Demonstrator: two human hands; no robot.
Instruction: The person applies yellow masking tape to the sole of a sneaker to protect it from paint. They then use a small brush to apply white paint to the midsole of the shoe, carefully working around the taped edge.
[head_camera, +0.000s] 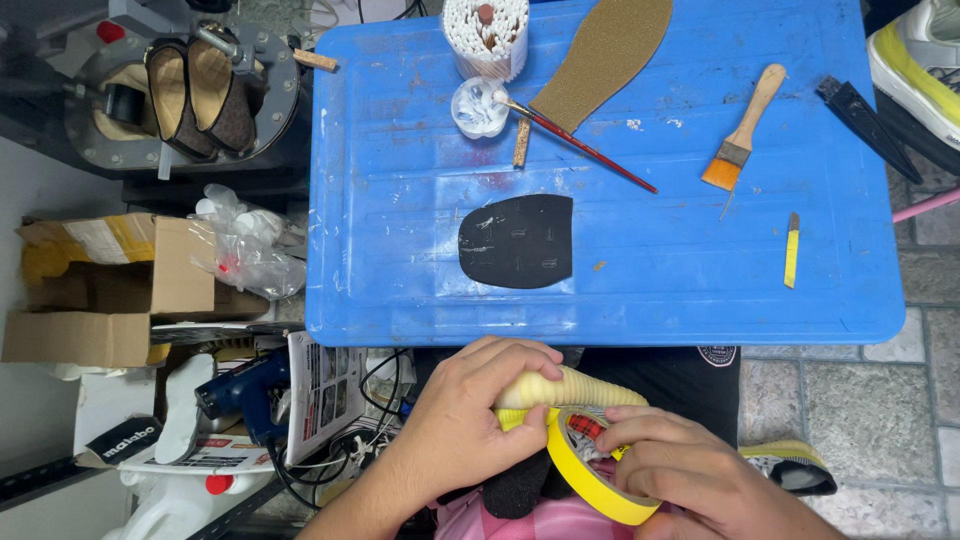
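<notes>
One yellow tape roll (590, 470) in my right hand (690, 480); my left hand (480, 400) clamped on one cream ribbed sole (590, 387); table (600, 300): two brushes, one black heel piece (517, 240).

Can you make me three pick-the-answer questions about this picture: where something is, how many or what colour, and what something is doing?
1. Where does the black rubber heel-shaped piece lie?
A. on the blue plastic table top
B. on the floor
C. in the cardboard box

2. What colour are the bristles of the flat wooden-handled brush?
A. green
B. orange
C. white

3. What is the right hand doing?
A. lying flat on the table
B. gripping the roll of yellow tape
C. lifting the brush

Answers: 1 A, it rests on the table near its front edge. 2 B, the tip is orange. 3 B, its fingers are on the roll, beside the left hand.
</notes>
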